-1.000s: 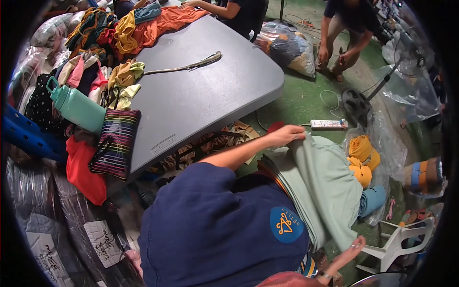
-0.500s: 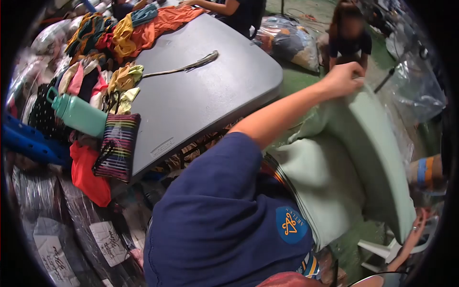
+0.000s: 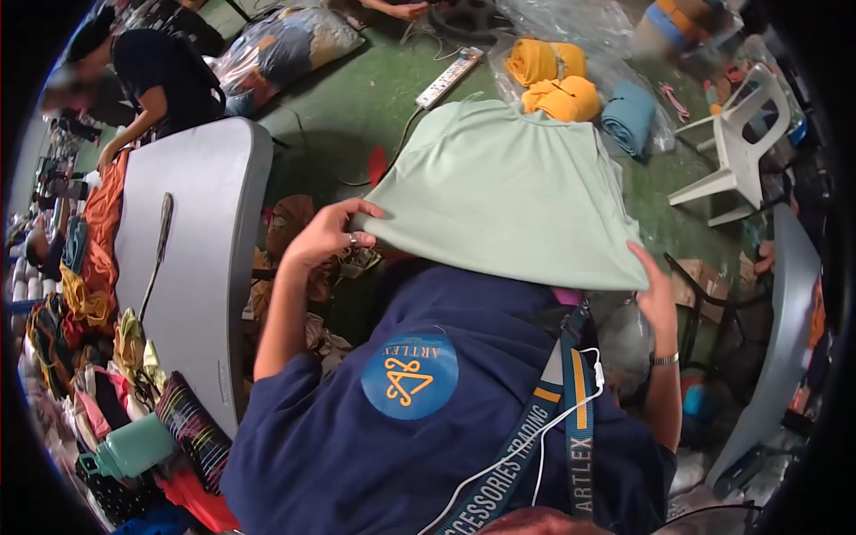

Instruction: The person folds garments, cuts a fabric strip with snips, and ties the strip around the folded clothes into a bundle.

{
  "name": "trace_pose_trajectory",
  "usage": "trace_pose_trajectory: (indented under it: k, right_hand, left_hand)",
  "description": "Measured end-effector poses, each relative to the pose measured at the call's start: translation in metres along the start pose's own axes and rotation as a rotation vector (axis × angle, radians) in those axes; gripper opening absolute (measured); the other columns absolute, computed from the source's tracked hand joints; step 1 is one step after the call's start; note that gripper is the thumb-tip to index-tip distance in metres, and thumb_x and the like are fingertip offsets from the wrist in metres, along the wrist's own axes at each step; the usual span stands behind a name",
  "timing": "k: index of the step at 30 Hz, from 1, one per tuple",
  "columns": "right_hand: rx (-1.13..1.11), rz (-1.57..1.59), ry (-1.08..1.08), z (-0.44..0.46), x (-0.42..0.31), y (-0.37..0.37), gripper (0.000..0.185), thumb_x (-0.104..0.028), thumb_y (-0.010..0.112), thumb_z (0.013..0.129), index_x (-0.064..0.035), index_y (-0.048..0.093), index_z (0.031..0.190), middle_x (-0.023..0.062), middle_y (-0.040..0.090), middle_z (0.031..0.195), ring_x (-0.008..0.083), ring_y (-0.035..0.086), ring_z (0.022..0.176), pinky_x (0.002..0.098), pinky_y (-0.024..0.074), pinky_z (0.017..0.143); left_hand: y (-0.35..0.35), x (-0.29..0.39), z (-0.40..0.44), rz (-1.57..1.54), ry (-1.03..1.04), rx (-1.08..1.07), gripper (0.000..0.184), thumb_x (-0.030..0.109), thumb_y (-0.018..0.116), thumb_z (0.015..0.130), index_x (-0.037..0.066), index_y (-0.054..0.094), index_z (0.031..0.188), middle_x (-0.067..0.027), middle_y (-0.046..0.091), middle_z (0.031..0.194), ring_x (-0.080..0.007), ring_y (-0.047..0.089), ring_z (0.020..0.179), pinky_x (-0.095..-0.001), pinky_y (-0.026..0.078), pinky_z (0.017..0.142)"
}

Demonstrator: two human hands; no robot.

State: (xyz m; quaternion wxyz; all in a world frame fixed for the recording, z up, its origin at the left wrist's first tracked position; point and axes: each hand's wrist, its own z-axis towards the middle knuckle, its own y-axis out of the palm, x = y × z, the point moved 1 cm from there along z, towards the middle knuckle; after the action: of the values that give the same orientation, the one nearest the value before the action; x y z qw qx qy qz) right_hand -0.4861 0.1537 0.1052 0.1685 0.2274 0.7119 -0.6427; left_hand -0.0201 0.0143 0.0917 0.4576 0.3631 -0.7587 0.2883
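Note:
A pale green garment (image 3: 508, 192) is spread out in front of my body, its near edge pulled into a wide band. At its left corner my left hand (image 3: 330, 234) is closed, thumb and fingers pinching the cloth; a ring shows on one finger. The right corner is gripped by my right hand (image 3: 658, 299), with part of the fingers hidden under the cloth. The far end of the garment hangs out over the floor, and I cannot tell whether it touches anything there.
To my left stands a grey table (image 3: 192, 205) with a thin strap (image 3: 159, 254) and piled clothes (image 3: 102, 232). A green bottle (image 3: 134, 446) is nearby. Rolled yellow cloths (image 3: 562, 98), a blue roll (image 3: 628, 119), a power strip (image 3: 450, 76) and a white chair (image 3: 744, 143) lie ahead. A co-worker (image 3: 165, 85) bends at the table.
My view has turned right, away from the table. The garment, earlier stretched between a raised left hand and a lower right hand, is now spread level before me, with both hands lower.

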Motion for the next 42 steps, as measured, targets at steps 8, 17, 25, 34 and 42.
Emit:
trace_pose_trajectory:
  k: [8, 17, 25, 34, 42]
  right_hand:
    - [0.395, 0.437, -0.04, 0.069, 0.013, -0.063, 0.025, -0.022, 0.047, 0.087, -0.002, 0.058, 0.099, 0.0018, 0.056, 0.092, 0.0115, 0.049, 0.088, 0.0221, 0.0374, 0.076]
    - [-0.01, 0.52, -0.123, 0.076, -0.041, -0.09, 0.022, -0.006, 0.055, 0.077, -0.0006, 0.057, 0.098, 0.0022, 0.048, 0.087, 0.0112, 0.046, 0.079, 0.0206, 0.037, 0.074]
    - [0.283, -0.306, -0.243, -0.028, -0.088, -0.101, 0.042, 0.015, 0.043, 0.053, -0.0018, 0.057, 0.09, 0.0134, 0.037, 0.079, 0.0293, 0.044, 0.076, 0.025, 0.0373, 0.068]
    - [0.401, 0.036, -0.406, -0.134, -0.104, -0.12, 0.012, -0.014, 0.053, 0.061, -0.0029, 0.056, 0.064, 0.0146, 0.048, 0.08, 0.0286, 0.05, 0.08, 0.0348, 0.0405, 0.067]
    - [0.268, 0.472, -0.091, -0.046, 0.012, -0.09, 0.034, -0.033, 0.057, 0.078, 0.0006, 0.052, 0.079, 0.0022, 0.048, 0.07, 0.0088, 0.043, 0.067, 0.0222, 0.0343, 0.06]
  left_hand:
    - [-0.039, 0.092, 0.039, 0.725, 0.522, 0.587, 0.032, -0.003, 0.064, 0.061, 0.005, 0.06, 0.092, -0.011, 0.061, 0.087, -0.0215, 0.058, 0.082, -0.0285, 0.045, 0.072]
    - [-0.059, 0.158, 0.021, 0.862, 0.505, 0.739, 0.03, -0.005, 0.056, 0.065, 0.006, 0.06, 0.093, -0.0088, 0.061, 0.083, -0.0206, 0.058, 0.074, -0.0287, 0.044, 0.069]
    - [-0.033, 0.134, -0.074, 1.1, 0.46, 0.725, 0.026, -0.009, 0.052, 0.056, 0.001, 0.059, 0.079, -0.0096, 0.055, 0.076, -0.0265, 0.054, 0.074, -0.03, 0.042, 0.069]
    - [0.017, 0.111, -0.145, 0.308, 1.091, 0.918, 0.031, 0.026, 0.054, 0.065, -0.003, 0.049, 0.055, -0.0152, 0.046, 0.062, -0.023, 0.054, 0.059, -0.0319, 0.046, 0.055]
    - [-0.04, 0.085, -0.039, 0.281, 0.531, 0.278, 0.015, 0.007, 0.049, 0.072, -0.002, 0.053, 0.083, -0.0021, 0.054, 0.076, -0.0089, 0.05, 0.074, -0.0216, 0.038, 0.065]
